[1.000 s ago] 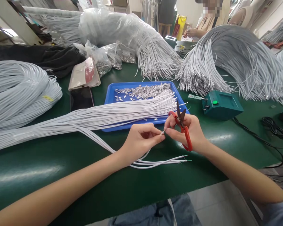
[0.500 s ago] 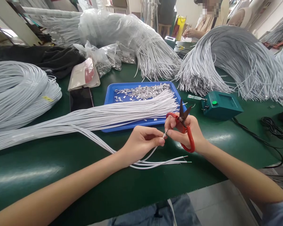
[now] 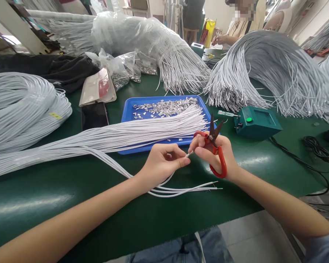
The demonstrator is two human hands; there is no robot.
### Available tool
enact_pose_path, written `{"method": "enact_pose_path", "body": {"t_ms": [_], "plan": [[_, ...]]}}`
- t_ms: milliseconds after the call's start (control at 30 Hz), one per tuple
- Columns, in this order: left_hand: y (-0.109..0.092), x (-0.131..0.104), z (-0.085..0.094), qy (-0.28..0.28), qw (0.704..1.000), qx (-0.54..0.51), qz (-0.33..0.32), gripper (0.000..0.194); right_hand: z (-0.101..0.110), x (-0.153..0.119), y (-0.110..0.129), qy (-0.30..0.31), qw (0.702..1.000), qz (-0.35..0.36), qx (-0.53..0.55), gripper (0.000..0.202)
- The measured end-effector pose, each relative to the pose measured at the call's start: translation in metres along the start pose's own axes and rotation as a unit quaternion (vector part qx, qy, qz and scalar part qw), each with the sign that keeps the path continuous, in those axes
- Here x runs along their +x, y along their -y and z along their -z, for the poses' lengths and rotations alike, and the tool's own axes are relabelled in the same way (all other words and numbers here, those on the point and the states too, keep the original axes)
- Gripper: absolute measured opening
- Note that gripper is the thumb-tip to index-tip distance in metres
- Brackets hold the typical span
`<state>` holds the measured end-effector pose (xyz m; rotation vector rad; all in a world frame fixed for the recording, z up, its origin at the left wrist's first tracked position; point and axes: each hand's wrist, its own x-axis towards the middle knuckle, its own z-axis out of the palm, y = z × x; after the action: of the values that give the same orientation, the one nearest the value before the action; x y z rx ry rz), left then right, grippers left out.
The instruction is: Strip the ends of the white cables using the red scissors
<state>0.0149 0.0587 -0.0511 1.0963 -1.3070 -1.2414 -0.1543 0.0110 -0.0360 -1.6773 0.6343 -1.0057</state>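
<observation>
Step in hand, my read: fingertip work on the end of one thin white round cable (image 3: 190, 153), held just above the worktop (image 3: 98, 212) off the near edge of the shallow blue plastic tray (image 3: 124, 114), toward its right corner. Left hand (image 3: 164, 162): thumb and index closed, pinching the cable just behind its tip. Right hand (image 3: 210, 157): wrapped around red-handled scissors (image 3: 212, 136), dark blades spread and pointing up, away from the cable; its index fingertip is at the cable tip, thumb tip slightly off it. Can't tell if index is touching or just beside. Next move calls for, I'd judge, a steady left pinch, a precise right fingertip and blades kept clear. Loose white cables (image 3: 192, 189) lie between tray and worktop's near edge, ends pointing right. Main white cable bundle (image 3: 142, 132) crosses the tray's left edge, ends near its right edge.
</observation>
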Motion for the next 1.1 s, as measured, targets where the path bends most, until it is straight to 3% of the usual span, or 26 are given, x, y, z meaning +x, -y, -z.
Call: {"method": "enact_pose_path", "body": {"t_ms": [167,367,800,967,1100], "plan": [[0.003,0.001,0.0,-0.027,0.999,0.022,0.014,0.026,0.001,-0.003,-0.004,0.005,0.997,0.035,-0.061,0.027],[0.004,0.0,0.001,-0.041,0.998,0.046,0.027,0.025,-0.002,-0.004,-0.008,-0.033,0.992,0.045,-0.114,0.022],[0.006,0.006,0.008,0.038,0.998,-0.051,0.019,0.027,0.004,0.005,-0.019,-0.035,0.997,0.04,-0.064,0.015],[0.012,0.004,0.005,0.062,0.994,-0.075,0.047,0.023,0.015,0.018,-0.031,-0.151,0.981,0.021,-0.124,0.012],[0.015,-0.002,-0.001,0.099,0.994,0.038,0.026,0.013,0.031,0.028,-0.041,-0.236,0.964,-0.002,-0.124,0.012]]}}
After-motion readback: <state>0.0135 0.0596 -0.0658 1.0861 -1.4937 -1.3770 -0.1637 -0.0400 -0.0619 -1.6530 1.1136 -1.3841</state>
